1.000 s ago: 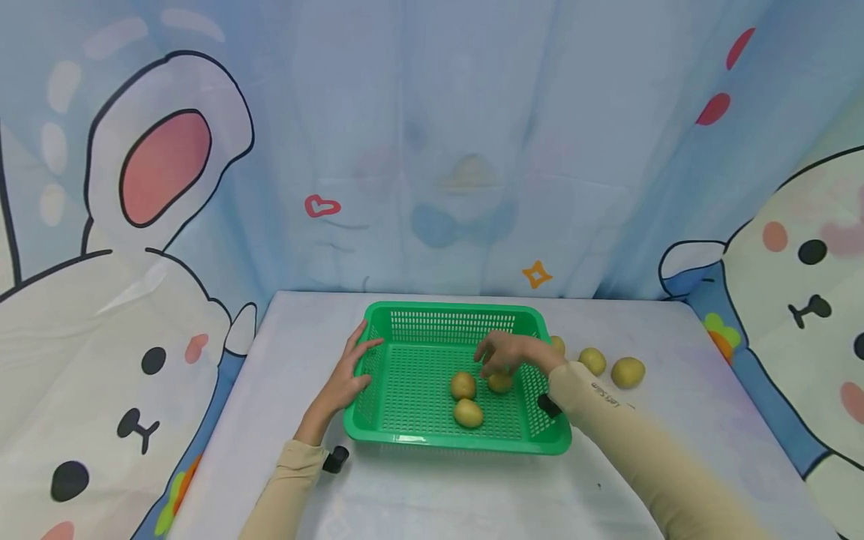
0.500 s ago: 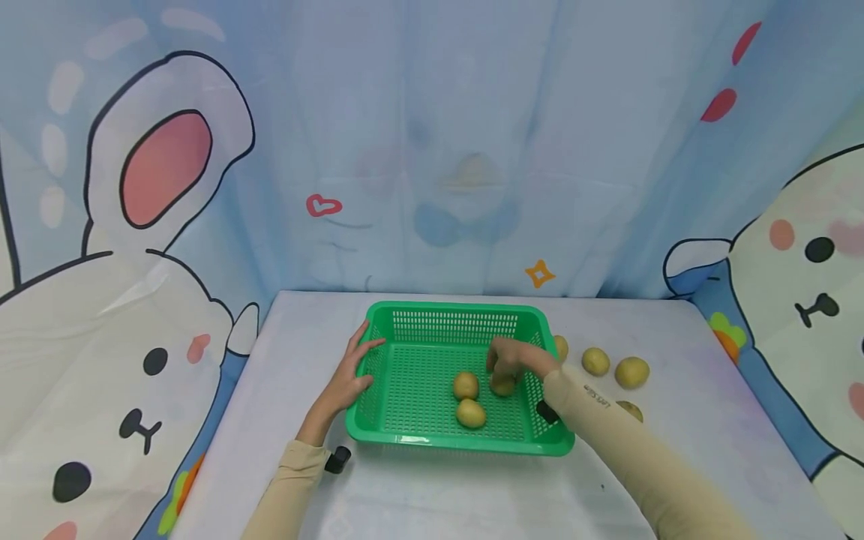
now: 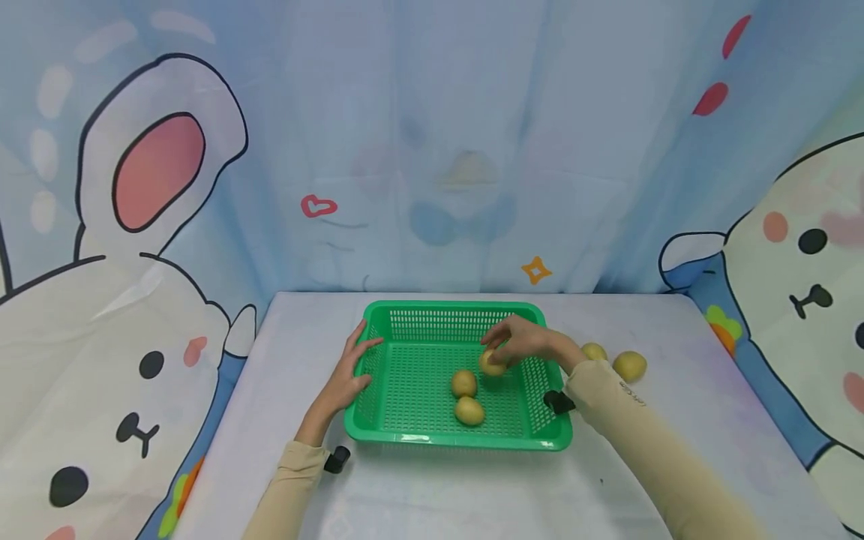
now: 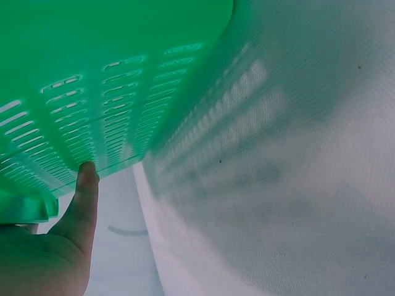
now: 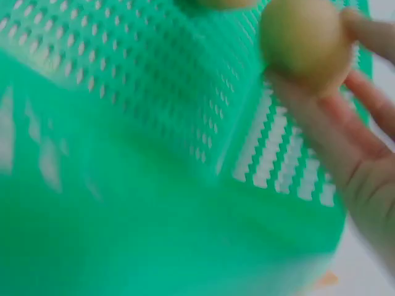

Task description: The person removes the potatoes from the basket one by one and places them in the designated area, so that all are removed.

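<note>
**One in my grasp, two lying below**

Compared with half a second ago, the pale-yellow rounded potato [image 5: 303, 40] in my right hand [image 3: 526, 340] sits closer to the far wall of the green slotted plastic basket [image 3: 412, 382] and looks raised from its floor. I judge this one secured; whether it fully clears the floor, I can't be sure. It is inside the basket's outline, right of centre. My right fingers curl round it, thumb opposite, parted only by its width.

My left hand [image 3: 344, 382] stays at the basket's left rim, fingers spread and fairly straight, some reaching over the edge and one against the outer wall. It touches the basket without clenching.

Counting: one basket, two hands, five potatoes in sight. One is held. Two lie on the basket's floor right of its middle: a round tan potato [image 3: 463, 383], and an oval yellow potato [image 3: 469, 411] just beside it, nearer the basket's front. Two rest on the white cloth-covered tabletop [image 3: 405, 487] beyond the basket's right side: a partly covered yellow potato [image 3: 594, 352] and a larger yellow potato [image 3: 630, 366]. My beige right sleeve [image 3: 648, 435] may hide more there.
</note>
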A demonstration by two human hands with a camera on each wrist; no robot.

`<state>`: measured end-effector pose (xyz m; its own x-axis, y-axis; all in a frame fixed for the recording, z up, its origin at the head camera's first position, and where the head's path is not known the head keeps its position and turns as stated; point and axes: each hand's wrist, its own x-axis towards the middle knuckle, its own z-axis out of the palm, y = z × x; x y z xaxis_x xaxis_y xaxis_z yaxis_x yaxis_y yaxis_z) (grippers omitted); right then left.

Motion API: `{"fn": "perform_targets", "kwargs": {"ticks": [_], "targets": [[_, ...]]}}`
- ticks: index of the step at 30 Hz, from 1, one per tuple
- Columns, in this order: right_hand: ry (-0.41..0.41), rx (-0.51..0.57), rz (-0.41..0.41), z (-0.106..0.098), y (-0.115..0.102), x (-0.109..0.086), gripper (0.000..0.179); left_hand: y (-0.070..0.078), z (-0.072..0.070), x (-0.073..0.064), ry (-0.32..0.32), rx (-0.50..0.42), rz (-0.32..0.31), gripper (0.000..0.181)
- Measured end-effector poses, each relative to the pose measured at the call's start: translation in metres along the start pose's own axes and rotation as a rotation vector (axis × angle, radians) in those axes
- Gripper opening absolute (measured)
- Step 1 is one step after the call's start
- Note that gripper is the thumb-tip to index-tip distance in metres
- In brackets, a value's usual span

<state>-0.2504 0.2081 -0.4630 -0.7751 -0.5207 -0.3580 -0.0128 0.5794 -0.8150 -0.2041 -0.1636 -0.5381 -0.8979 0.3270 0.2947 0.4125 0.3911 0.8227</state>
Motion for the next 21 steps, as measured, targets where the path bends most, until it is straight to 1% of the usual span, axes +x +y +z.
{"fn": "perform_targets", "kwargs": {"ticks": [2,4,7,10,12,15,18,21], "targets": [[-0.003,0.04,-0.035,-0.009,-0.001,-0.009,0.048,0.003,0.002,0.0,0.014,-0.002,0.002,0.073],[0.01,0.038,-0.062,-0.018,-0.003,-0.021,0.05,0.009,0.003,-0.001,0.027,-0.011,0.005,0.072],[0.038,0.026,-0.078,-0.035,-0.002,-0.037,0.051,0.026,0.001,-0.004,0.034,-0.031,0.007,0.07],[0.086,0.003,-0.083,-0.052,0.004,-0.054,0.051,0.044,-0.004,-0.006,0.023,-0.046,-0.001,0.068],[0.147,-0.012,-0.059,-0.062,0.011,-0.066,0.052,0.052,-0.007,-0.006,0.011,-0.048,-0.007,0.068],[0.272,-0.004,0.004,-0.074,0.027,-0.083,0.059,0.057,-0.008,-0.006,0.0,-0.044,-0.014,0.068],[0.416,0.052,0.099,-0.082,0.053,-0.095,0.068,0.057,-0.008,-0.006,0.005,-0.05,-0.011,0.068],[0.555,0.13,0.18,-0.086,0.085,-0.105,0.076,0.056,-0.007,-0.007,0.01,-0.051,-0.013,0.068]]}}
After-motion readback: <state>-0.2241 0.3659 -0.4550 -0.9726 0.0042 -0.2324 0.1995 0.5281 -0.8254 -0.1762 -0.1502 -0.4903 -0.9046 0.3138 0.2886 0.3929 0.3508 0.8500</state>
